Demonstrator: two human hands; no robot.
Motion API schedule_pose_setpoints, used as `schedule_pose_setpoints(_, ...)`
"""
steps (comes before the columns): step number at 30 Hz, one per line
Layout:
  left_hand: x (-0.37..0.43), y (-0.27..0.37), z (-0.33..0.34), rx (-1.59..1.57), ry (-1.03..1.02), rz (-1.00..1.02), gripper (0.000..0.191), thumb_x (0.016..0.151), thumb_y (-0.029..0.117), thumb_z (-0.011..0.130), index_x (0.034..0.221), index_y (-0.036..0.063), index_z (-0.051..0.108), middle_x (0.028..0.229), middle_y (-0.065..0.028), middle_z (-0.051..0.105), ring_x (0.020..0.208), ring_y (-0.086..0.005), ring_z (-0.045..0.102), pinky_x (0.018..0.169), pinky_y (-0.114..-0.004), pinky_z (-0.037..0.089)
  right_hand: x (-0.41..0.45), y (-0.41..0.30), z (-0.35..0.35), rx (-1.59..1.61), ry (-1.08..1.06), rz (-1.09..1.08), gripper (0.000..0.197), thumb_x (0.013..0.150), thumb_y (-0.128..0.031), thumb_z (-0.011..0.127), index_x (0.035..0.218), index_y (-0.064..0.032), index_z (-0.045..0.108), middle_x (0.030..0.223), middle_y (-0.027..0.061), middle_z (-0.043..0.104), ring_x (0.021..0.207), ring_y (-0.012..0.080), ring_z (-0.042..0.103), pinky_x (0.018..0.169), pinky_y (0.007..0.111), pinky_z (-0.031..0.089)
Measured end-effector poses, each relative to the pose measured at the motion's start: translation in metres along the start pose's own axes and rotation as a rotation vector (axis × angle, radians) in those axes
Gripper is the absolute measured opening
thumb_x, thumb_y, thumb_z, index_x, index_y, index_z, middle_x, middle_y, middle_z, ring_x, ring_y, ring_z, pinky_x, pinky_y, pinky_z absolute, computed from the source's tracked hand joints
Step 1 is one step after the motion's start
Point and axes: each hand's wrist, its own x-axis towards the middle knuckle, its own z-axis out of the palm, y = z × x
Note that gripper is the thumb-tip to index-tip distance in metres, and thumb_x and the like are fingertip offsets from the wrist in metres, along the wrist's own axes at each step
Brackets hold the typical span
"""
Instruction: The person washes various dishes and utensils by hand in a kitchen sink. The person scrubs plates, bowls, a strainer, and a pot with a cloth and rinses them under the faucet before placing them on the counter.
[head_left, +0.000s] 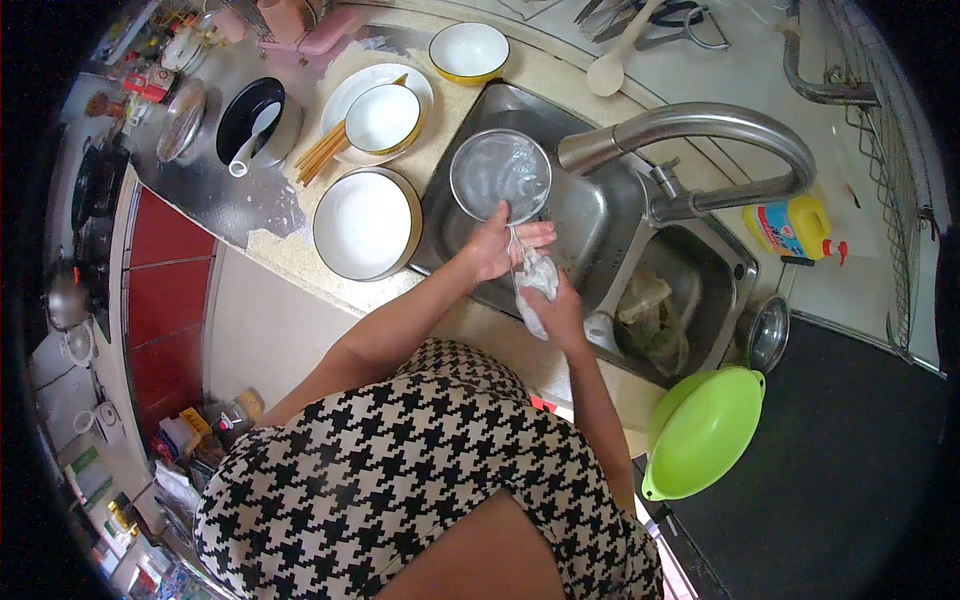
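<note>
A round, wire-rimmed strainer, apparently fine mesh, lies over the large basin of the steel sink. My left hand holds it where rim and handle meet, thumb on top and fingers stretched out beneath. Around the handle's lower part is a wet white cloth, gripped by my right hand near the sink's front edge. The faucet arches over the basin from the right. In the smaller basin lies a crumpled translucent bag or net; its exact kind is unclear.
Left of the sink stand a large white bowl, a plate with a small bowl and chopsticks, and a dark pot. Another bowl is behind. At right are a green basin and a yellow detergent bottle.
</note>
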Motion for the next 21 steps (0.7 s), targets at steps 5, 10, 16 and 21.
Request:
schedule_pose_setpoints(5, 0.016, 0.008, -0.046, -0.105, -0.088, 0.100, 0.061, 0.088, 0.054, 0.035, 0.100, -0.0031, 0.053, 0.073, -0.0082, 0.059, 0.056, -0.0164, 0.050, 0.061, -0.033, 0.044, 0.011, 0.003, -0.009, 0.451, -0.209, 0.098, 0.033, 0.082, -0.021, 0.060, 0.107, -0.0023, 0.050, 0.087, 0.0071, 0.059, 0.077, 0.0129, 0.054, 0.068, 0.027, 0.044)
schedule_pose_setpoints(10, 0.006, 0.016, 0.008, -0.107, 0.156, 0.017, 0.044, 0.087, 0.050, 0.044, 0.089, 0.0066, 0.052, 0.058, 0.0013, 0.047, 0.041, -0.0091, 0.035, 0.045, -0.024, 0.034, 0.024, 0.015, 0.027, 1.075, -0.227, 0.555, 0.038, 0.091, -0.036, 0.040, 0.114, -0.0077, 0.049, 0.099, 0.0091, 0.061, 0.068, 0.0216, 0.061, 0.050, 0.032, 0.051)
schedule_pose_setpoints(16, 0.001, 0.025, 0.006, -0.048, 0.270, 0.045, 0.045, 0.086, 0.051, 0.044, 0.089, 0.0062, 0.052, 0.055, 0.0011, 0.045, 0.041, -0.0110, 0.038, 0.041, -0.026, 0.033, 0.033, 0.004, 0.039, 0.968, -0.366, 0.462, 0.033, 0.089, -0.031, 0.045, 0.112, -0.0066, 0.050, 0.097, 0.0098, 0.061, 0.067, 0.0221, 0.061, 0.050, 0.030, 0.050)
schedule_pose_setpoints(21, -0.009, 0.023, 0.008, 0.267, 0.317, -0.107, 0.045, 0.088, 0.045, 0.047, 0.097, 0.0012, 0.050, 0.055, 0.0000, 0.044, 0.040, -0.0118, 0.035, 0.041, -0.026, 0.031, 0.053, 0.036, 0.028, 0.121, -0.241, 0.124, 0.034, 0.083, -0.028, 0.057, 0.103, -0.0001, 0.053, 0.094, 0.0151, 0.062, 0.071, 0.0259, 0.061, 0.062, 0.035, 0.048)
